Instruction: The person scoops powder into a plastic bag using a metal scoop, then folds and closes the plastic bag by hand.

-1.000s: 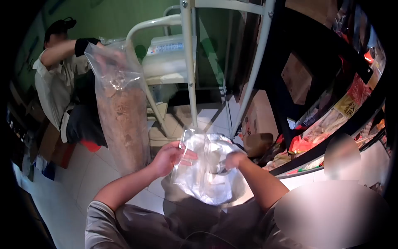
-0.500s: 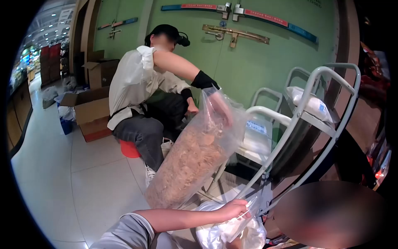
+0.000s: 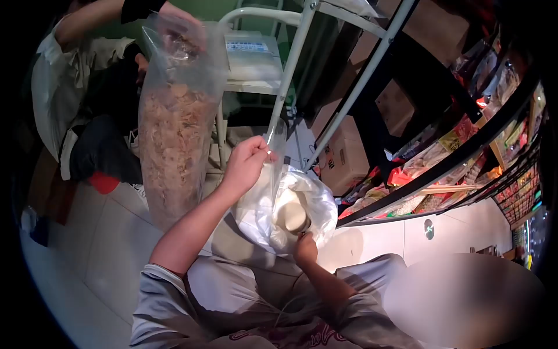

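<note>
Presently, Both Hands Occupied at White Sack

We find the white sack (image 3: 250, 227) open-mouthed before the person's knees (image 3: 224, 285). We place the left hand (image 3: 249, 163) above the sack's left side, thumb and fingers pinched on a clear plastic bag (image 3: 277, 139), which hangs upright over that side. We record the right hand (image 3: 306, 250) at the sack's near right edge, closed on a scoop (image 3: 307, 225); its handle is mostly hidden by the fingers, and its bowl sits within the sack's mouth, showing pale contents.

Left of the sack, we note a tall bag of brown flakes (image 3: 174, 139), with a co-worker's hand (image 3: 183, 24) inside its top. Beyond the sack we observe a white metal rack (image 3: 292, 67) bearing wrapped packs (image 3: 251, 57); beyond and right, a cardboard box (image 3: 347, 156).
</note>
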Available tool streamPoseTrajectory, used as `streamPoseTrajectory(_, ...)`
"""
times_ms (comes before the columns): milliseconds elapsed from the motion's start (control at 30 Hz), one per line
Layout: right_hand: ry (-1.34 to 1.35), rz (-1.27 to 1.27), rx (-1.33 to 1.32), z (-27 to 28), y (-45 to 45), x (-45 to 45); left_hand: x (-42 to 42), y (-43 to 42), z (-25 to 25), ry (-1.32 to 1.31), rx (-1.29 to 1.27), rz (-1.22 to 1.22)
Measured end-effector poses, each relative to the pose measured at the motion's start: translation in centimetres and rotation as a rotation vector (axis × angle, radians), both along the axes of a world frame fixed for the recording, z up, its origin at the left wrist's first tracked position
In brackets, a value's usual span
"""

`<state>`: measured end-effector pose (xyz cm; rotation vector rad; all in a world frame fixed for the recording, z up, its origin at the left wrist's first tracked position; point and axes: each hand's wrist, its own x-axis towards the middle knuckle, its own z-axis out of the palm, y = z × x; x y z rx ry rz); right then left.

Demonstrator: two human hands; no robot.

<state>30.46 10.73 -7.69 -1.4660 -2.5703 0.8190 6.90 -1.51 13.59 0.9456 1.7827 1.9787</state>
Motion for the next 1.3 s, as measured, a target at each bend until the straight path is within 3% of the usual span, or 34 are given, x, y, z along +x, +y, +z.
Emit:
streamPoseTrajectory(333,0.026,-0.025,0.035,2.8,-2.3,2.3,-0.5,-1.3,0.2,-0.058,0.124,0.040)
streamPoseTrajectory(500,0.222,-0.077,0.082,1.9,-2.6,2.9,-0.7,-2.6,0.8,-0.012,0.033,0.096)
streamPoseTrajectory(700,0.392,-0.079,0.135,1.8,-2.3,2.2,-1.2,-2.2,-0.9,0.069,-0.019,0.227)
streamPoseTrajectory(800,0.431,-0.050,0.181,0.6,-2.0,2.0,-2.4,-0.6,-4.7,0.156,-0.047,0.249)
streamPoseTrajectory(867,0.491,-0.023,0.172,1.0,-1.9,1.5,-1.3,-0.8,-3.8,0.258,-0.074,0.331)
streamPoseTrajectory(1133,0.576,-0.034,0.219,6.0,-1.9,0.0,-1.8,0.1,-7.4,0.293,-0.102,0.347)
streamPoseTrajectory(1300,0.661,-0.038,0.237,4.0,0.0,-0.3,-1.6,0.0,-9.3,0.256,-0.150,0.477)
